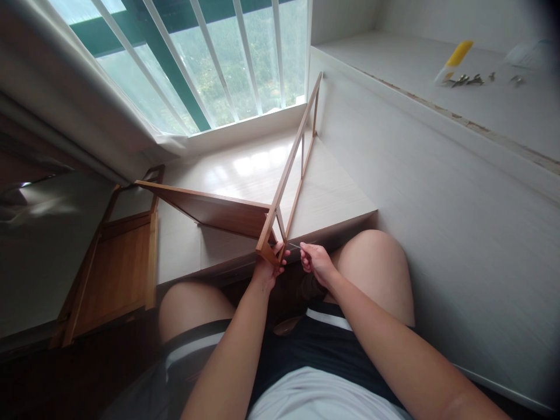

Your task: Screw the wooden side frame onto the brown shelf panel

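A brown wooden frame (pixel 287 168) stands on edge across the pale window ledge, its near end over my lap. My left hand (pixel 270 265) grips that near end from below, fingers curled around the lower corner. Joined to the frame near this end, a flat wooden panel (pixel 214 210) runs off to the left. My right hand (pixel 315 261) pinches a thin metal rod (pixel 294 245), perhaps a hex key, whose tip points left at the frame's lower corner. Whether the tip touches the wood I cannot tell.
Another wooden panel piece (pixel 118 262) leans at the left, beside a curtain (pixel 87 76). On the raised shelf (pixel 406 64) at right lie several small metal fasteners (pixel 468 80), a yellow-and-white tool (pixel 455 61) and a clear plastic bag (pixel 529 55). A barred window (pixel 227 64) is ahead.
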`<state>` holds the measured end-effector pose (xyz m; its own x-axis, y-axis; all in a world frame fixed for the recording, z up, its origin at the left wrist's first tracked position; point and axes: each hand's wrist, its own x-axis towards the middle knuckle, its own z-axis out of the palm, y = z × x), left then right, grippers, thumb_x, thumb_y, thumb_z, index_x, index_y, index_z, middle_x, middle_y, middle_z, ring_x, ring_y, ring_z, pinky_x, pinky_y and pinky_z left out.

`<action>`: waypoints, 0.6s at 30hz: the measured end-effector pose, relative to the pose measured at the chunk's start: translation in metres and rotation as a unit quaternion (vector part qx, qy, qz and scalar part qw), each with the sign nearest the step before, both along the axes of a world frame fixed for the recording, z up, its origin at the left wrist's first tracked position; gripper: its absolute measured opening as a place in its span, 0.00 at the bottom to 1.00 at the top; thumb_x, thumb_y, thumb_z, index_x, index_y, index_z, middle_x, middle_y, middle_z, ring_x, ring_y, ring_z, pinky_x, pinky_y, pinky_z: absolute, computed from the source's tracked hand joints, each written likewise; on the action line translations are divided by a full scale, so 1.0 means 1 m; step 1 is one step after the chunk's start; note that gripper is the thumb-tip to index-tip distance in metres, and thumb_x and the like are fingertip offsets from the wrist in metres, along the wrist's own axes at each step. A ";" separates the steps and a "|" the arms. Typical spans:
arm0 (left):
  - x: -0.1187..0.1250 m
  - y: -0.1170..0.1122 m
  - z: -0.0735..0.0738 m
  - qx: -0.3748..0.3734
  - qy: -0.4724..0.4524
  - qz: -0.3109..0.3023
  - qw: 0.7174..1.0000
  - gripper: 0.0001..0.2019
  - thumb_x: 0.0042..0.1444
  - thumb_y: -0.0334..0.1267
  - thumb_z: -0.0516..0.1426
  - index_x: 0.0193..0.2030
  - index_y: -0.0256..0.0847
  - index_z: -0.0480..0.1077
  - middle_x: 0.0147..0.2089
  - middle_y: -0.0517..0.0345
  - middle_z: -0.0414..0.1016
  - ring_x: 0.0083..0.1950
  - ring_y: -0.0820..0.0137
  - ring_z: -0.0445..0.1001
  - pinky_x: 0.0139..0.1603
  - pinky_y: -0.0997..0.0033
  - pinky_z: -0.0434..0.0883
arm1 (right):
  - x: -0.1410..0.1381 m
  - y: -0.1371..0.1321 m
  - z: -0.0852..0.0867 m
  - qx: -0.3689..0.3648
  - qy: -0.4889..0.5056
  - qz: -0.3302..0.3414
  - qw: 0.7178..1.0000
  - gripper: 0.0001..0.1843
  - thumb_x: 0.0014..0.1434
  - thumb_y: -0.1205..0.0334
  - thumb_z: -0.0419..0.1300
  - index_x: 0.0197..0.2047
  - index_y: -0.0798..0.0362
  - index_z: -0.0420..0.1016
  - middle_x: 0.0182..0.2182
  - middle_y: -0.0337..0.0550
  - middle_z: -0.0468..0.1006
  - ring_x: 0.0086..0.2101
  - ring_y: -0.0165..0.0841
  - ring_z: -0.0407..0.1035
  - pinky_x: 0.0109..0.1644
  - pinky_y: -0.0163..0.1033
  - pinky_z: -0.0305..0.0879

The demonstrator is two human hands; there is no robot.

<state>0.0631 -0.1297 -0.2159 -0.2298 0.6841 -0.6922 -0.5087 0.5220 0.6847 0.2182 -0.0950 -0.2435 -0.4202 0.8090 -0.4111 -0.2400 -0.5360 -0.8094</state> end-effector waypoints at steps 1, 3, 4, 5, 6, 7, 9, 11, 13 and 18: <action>0.000 0.000 0.000 -0.001 0.000 0.000 1.000 0.22 0.49 0.46 0.66 0.48 0.38 0.74 0.34 0.52 0.78 0.21 0.79 0.69 0.15 0.81 0.61 | 0.000 0.000 -0.001 0.003 -0.005 -0.006 1.000 0.21 0.56 0.45 0.59 0.23 0.53 0.64 0.13 0.32 0.60 0.13 0.23 0.50 0.16 0.31 0.44; 0.000 0.001 0.000 -0.001 0.000 0.000 1.000 0.21 0.49 0.46 0.66 0.47 0.37 0.74 0.34 0.52 0.78 0.20 0.79 0.69 0.15 0.81 0.60 | 0.000 -0.001 -0.002 0.018 -0.023 -0.015 0.999 0.22 0.56 0.44 0.60 0.23 0.53 0.65 0.13 0.32 0.61 0.13 0.23 0.50 0.16 0.31 0.43; 0.000 0.000 0.001 0.000 0.000 0.002 1.000 0.21 0.49 0.46 0.66 0.47 0.37 0.74 0.34 0.53 0.78 0.20 0.79 0.69 0.15 0.81 0.60 | -0.001 -0.001 -0.002 0.037 -0.039 -0.017 0.998 0.22 0.57 0.44 0.59 0.23 0.53 0.65 0.13 0.32 0.61 0.14 0.23 0.50 0.16 0.31 0.43; 0.001 0.000 0.001 0.000 0.000 0.002 1.000 0.21 0.49 0.46 0.66 0.47 0.37 0.74 0.34 0.53 0.78 0.20 0.79 0.69 0.15 0.81 0.60 | -0.001 -0.002 -0.003 0.064 -0.060 -0.017 0.996 0.22 0.57 0.44 0.59 0.23 0.53 0.65 0.13 0.33 0.61 0.14 0.24 0.50 0.17 0.31 0.44; 0.001 0.000 0.000 -0.001 0.000 0.002 1.000 0.21 0.49 0.46 0.66 0.47 0.38 0.74 0.34 0.53 0.78 0.20 0.79 0.68 0.15 0.81 0.60 | -0.001 -0.003 -0.003 0.098 -0.085 -0.015 0.991 0.23 0.58 0.43 0.58 0.23 0.52 0.65 0.13 0.33 0.61 0.15 0.24 0.51 0.18 0.31 0.44; 0.001 0.000 0.000 0.000 0.000 0.001 1.000 0.22 0.48 0.46 0.66 0.48 0.38 0.74 0.34 0.53 0.78 0.20 0.79 0.68 0.15 0.81 0.60 | -0.002 -0.003 -0.002 0.137 -0.112 -0.014 0.984 0.23 0.58 0.43 0.57 0.22 0.52 0.65 0.14 0.33 0.62 0.16 0.25 0.52 0.19 0.32 0.46; 0.001 -0.001 -0.001 0.008 0.001 -0.001 1.000 0.22 0.48 0.47 0.66 0.48 0.38 0.73 0.35 0.54 0.78 0.21 0.80 0.68 0.15 0.82 0.60 | -0.002 -0.005 -0.001 0.211 -0.155 -0.013 0.965 0.24 0.60 0.43 0.56 0.22 0.52 0.65 0.15 0.35 0.63 0.18 0.27 0.56 0.22 0.33 0.50; 0.001 -0.002 -0.002 0.016 0.000 -0.004 1.000 0.23 0.47 0.48 0.66 0.48 0.38 0.73 0.35 0.53 0.78 0.21 0.79 0.69 0.15 0.82 0.60 | -0.001 -0.006 0.001 0.262 -0.181 -0.013 0.948 0.24 0.61 0.44 0.55 0.22 0.53 0.66 0.17 0.35 0.64 0.21 0.28 0.58 0.26 0.34 0.53; 0.000 -0.002 -0.003 0.018 -0.002 -0.005 1.000 0.23 0.47 0.48 0.66 0.48 0.38 0.73 0.35 0.53 0.78 0.21 0.79 0.69 0.15 0.81 0.60 | 0.000 -0.008 0.003 0.290 -0.200 -0.015 0.936 0.24 0.63 0.45 0.54 0.23 0.53 0.66 0.18 0.35 0.65 0.22 0.28 0.60 0.28 0.34 0.55; -0.001 -0.001 -0.002 0.009 -0.006 -0.005 1.000 0.22 0.47 0.48 0.66 0.47 0.38 0.74 0.35 0.53 0.78 0.21 0.79 0.68 0.15 0.81 0.60 | 0.004 -0.010 0.008 0.311 -0.246 -0.027 0.918 0.24 0.65 0.46 0.52 0.23 0.52 0.66 0.18 0.35 0.64 0.22 0.29 0.59 0.30 0.35 0.54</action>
